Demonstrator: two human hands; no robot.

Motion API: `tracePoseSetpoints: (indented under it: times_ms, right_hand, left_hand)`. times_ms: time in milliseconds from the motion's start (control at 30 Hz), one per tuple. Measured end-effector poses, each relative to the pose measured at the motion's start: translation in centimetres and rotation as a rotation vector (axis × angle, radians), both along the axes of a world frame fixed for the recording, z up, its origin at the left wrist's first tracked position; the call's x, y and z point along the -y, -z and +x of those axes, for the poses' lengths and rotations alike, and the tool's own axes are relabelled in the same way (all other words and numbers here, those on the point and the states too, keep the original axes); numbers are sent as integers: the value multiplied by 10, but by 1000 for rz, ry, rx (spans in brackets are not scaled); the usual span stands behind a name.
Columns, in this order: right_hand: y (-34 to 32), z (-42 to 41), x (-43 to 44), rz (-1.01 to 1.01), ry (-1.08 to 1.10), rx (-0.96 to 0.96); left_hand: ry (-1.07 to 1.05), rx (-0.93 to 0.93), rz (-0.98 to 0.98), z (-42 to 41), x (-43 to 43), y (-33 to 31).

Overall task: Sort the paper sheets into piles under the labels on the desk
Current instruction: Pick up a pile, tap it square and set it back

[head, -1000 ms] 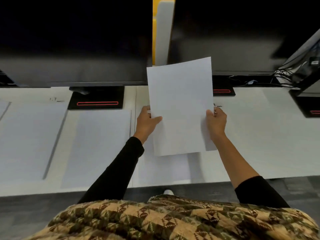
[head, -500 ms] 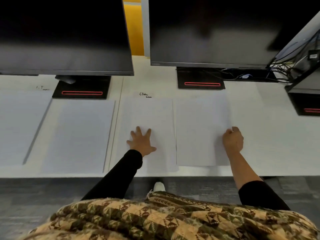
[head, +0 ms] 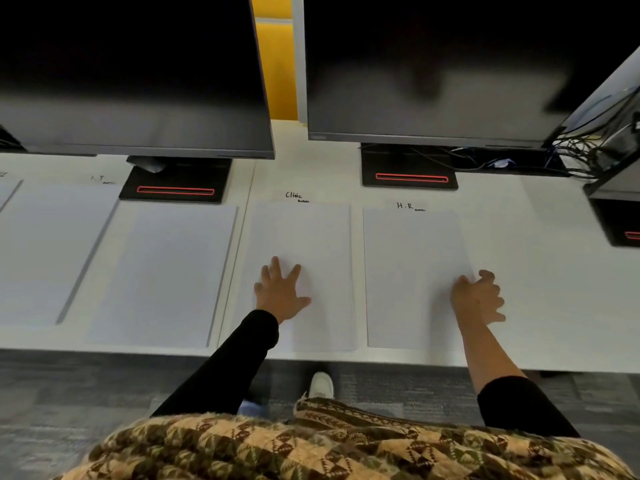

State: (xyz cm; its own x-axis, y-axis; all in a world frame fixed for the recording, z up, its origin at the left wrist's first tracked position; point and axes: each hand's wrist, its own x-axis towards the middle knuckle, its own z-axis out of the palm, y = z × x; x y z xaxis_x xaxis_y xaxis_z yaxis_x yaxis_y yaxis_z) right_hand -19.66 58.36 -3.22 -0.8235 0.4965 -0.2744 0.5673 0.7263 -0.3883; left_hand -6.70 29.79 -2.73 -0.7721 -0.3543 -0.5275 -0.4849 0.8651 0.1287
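White paper piles lie side by side on the white desk (head: 554, 289). Under the handwritten "Clinic" label (head: 293, 195) is one pile (head: 304, 233); my left hand (head: 280, 294) rests flat on its lower part with fingers spread. Under the "H.R" label (head: 405, 206) lies another pile (head: 408, 268). My right hand (head: 479, 299) sits at that pile's right edge, thumb touching the sheet, fingers loosely curled over the bare desk and holding nothing. A third pile (head: 169, 275) lies near the "I.T" label (head: 98, 178), and one more pile (head: 41, 251) is at the far left.
Two dark monitors (head: 131, 71) (head: 433, 64) overhang the back of the desk on black stands (head: 176, 185) (head: 410, 171). Tangled cables (head: 588, 150) and another stand (head: 620, 223) sit at the right. The desk's front edge runs just below the piles.
A second ago both hands held one sheet up. It now lies on the H.R pile. My left hand moved onto the Clinic pile, and my right hand's fingers have uncurled at the sheet's edge.
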Motion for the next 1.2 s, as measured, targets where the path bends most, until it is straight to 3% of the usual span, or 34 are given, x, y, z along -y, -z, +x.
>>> tracePoseSetpoints:
  times_ms: [167, 300, 867, 1000, 1200]
  right_hand:
    - [2, 6, 14, 139, -62, 25]
    - [-3, 10, 48, 106, -202, -37]
    - [-26, 100, 281, -182, -1035, -94]
    - [-26, 126, 322, -481, -1035, 84]
    - [-18, 152, 360, -451, -988, 242]
  left_hand:
    - [-107, -171, 51, 4, 16, -5]
    - [-254, -297, 18, 15, 40, -8]
    - [-683, -113, -34, 95, 198, -3]
    - [-735, -63, -11, 108, 227, -3]
    - [-669, -96, 30, 108, 243, -6]
